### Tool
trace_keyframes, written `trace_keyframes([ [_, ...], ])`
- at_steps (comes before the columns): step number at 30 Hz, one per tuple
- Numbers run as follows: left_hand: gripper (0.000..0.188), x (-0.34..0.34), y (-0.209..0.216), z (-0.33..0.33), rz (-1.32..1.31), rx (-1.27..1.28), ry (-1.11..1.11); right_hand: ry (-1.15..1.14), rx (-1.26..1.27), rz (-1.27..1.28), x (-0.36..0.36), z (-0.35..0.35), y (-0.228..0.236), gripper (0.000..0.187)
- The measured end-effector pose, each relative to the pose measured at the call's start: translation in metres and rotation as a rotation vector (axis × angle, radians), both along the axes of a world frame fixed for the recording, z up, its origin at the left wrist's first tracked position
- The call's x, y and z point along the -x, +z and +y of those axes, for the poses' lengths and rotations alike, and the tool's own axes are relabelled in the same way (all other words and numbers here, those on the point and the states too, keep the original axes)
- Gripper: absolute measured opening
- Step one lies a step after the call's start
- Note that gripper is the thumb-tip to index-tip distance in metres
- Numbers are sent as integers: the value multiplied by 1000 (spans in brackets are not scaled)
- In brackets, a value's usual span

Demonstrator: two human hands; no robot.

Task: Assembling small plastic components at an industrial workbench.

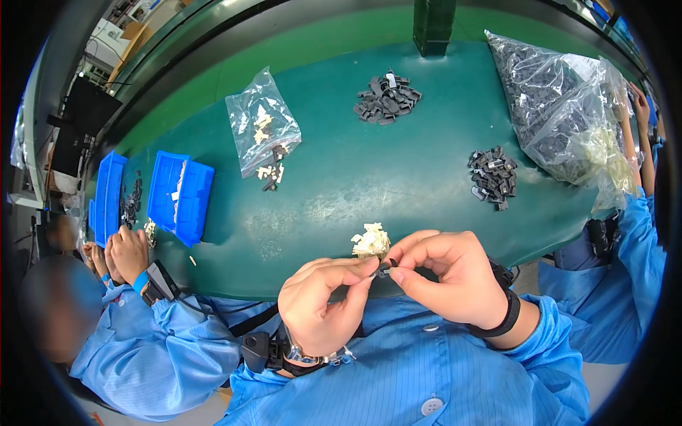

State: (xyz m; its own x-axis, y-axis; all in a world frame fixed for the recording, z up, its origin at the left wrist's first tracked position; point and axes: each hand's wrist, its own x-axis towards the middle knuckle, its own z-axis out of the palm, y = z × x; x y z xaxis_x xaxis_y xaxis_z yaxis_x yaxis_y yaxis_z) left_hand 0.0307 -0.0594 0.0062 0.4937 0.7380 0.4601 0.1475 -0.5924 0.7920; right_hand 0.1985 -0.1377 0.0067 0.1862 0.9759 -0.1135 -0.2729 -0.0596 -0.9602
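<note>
Close in front of me, my left hand (327, 302) and my right hand (447, 277) meet fingertip to fingertip. Both pinch a small dark plastic part (384, 270) between thumb and forefinger. Fingers cover much of it, so its exact shape is hard to make out. Just beyond the fingertips lies a heap of small cream-coloured pieces (371, 240) on the green table mat (320, 163). A pile of dark grey plastic parts (493, 177) sits to the right, and another pile of dark grey parts (387, 98) lies farther back.
A large clear bag of dark parts (554, 99) stands at the back right. A zip bag (263, 124) with cream and dark pieces lies back left, near a blue bin (202, 206). At the left, a co-worker's hands (128, 254) are over the table; another person's arm (643, 113) shows far right.
</note>
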Motion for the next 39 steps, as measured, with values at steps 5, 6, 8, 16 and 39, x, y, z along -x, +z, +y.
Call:
trace_keyframes([
  [5, 21, 1, -1, 0, -11, 17, 3, 16, 20, 1, -1, 1, 1, 6],
  [6, 21, 1, 0, 0, -18, 8, -3, 21, 27, 13, -1, 1, 1, 6],
  [8, 22, 1, 1, 1, -26, 1, -11, 22, 25, 41, -1, 2, 2, 6],
  [16, 23, 4, 3, 1, -56, -5, -88, 20, 37, 94, -5, 1, 6, 6],
  [39, 30, 4, 5, -4, -238, 141, -299, 31, -592, -886, -5, -13, 16, 27],
])
